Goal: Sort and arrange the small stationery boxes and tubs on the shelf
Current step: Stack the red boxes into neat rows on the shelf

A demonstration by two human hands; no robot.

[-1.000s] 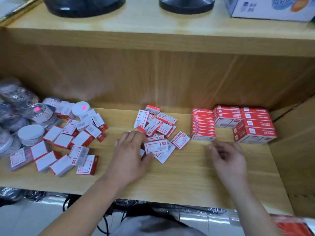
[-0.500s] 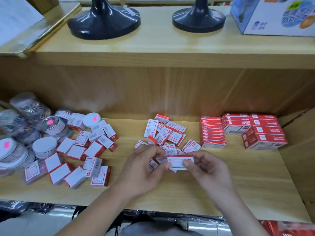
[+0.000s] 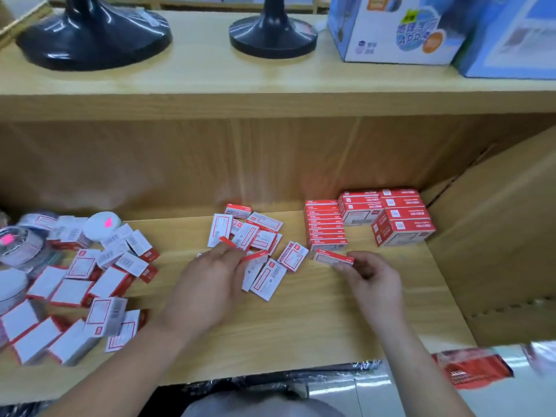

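just in front of the stack, our right hand pinches a box by its near edge, thumb and fingertips curled behind it. left of the stack, our left hand lies on the pile, fingers pressed together.

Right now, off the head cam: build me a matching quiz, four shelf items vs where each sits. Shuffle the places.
Things
1. single red box
2. neat stack of red boxes
3. white tub with pink sticker
4. black stand base

Places
A. on the upper shelf
B. lower shelf, left side, among scattered boxes
C. pinched by the right hand
D. lower shelf, just right of the loose middle pile

Pairs: 1-C, 2-D, 3-B, 4-A
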